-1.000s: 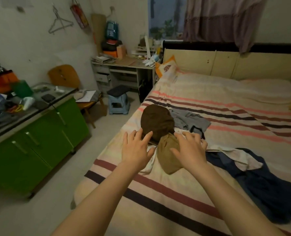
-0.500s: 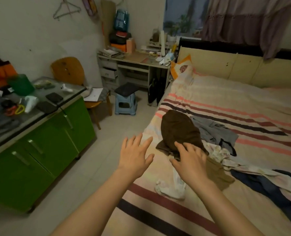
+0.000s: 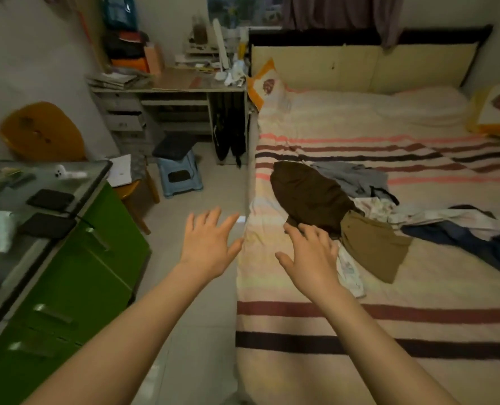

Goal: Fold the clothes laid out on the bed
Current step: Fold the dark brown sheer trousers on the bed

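Note:
A heap of clothes lies on the striped bed (image 3: pixel 389 317): a dark brown garment (image 3: pixel 310 197), a tan garment (image 3: pixel 374 247), a grey one (image 3: pixel 354 176), a white patterned piece (image 3: pixel 351 273) and a navy garment (image 3: pixel 477 244). My right hand (image 3: pixel 310 258) hovers with fingers spread just before the brown garment's near edge, holding nothing. My left hand (image 3: pixel 208 244) is spread open over the floor beside the bed's left edge, empty.
A green cabinet (image 3: pixel 76 282) with a cluttered glass top stands at the left. Behind it are a wooden chair (image 3: pixel 41 133), a blue stool (image 3: pixel 178 176) and a loaded desk (image 3: pixel 170 89). Pillows (image 3: pixel 418 106) lie by the headboard. Tiled floor runs between cabinet and bed.
The view has swung left, so the bed and clothes sit further right. Both hands stay spread and empty; the left one now lies off the bed over the floor.

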Available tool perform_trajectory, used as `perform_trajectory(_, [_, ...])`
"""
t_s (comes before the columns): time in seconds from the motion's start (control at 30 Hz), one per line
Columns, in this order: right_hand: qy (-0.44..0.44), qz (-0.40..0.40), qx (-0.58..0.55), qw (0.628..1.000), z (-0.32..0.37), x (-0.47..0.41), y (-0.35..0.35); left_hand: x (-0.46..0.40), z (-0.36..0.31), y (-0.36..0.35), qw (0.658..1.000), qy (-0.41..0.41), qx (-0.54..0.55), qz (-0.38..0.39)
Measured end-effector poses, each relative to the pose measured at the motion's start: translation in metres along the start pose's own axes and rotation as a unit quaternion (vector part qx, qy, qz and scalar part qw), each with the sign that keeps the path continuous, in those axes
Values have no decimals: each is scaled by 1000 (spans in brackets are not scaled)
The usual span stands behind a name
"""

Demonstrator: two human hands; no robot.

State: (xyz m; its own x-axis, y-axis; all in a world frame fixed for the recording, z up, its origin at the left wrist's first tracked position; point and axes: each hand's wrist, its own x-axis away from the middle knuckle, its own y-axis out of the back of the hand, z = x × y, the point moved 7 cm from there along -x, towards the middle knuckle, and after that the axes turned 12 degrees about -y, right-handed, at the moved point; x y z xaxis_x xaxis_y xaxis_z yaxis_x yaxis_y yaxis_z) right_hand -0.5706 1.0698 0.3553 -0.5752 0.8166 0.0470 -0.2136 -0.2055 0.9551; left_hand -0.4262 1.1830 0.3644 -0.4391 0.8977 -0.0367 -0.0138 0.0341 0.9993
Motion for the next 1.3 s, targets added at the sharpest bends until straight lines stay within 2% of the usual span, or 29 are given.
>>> perform_trajectory(0.2, [-62,-21,4,998,28,-24,-3,-42,29,1,997,-77,13,-6])
perform_trajectory(0.37, [-108,-7,-16,994,55,-89,-30,-92,73,-16,991,-130,-2,-9])
perform_trajectory(0.57, [-182,-19,-39,982,87,-203,-44,-222,130,-22,982,-189,-21,5])
perform_trajectory(0.8, [-259,-58,-5,964,90,-308,-25,-365,141,-31,960,-278,10,-2])
perform_trajectory(0.9, [-319,-59,-1,946,80,-335,-30,-417,124,-47,940,-339,24,15])
perform_trajectory(1.0, [-389,-65,-9,919,71,-360,-42,-464,104,-58,906,-422,34,21])
perform_trajectory(1.17, [-515,-85,-50,852,70,-380,-66,-527,102,-70,841,-539,29,29])
perform_trajectory(1.3, [-588,-84,-62,802,76,-387,-85,-581,102,-86,808,-586,21,54])
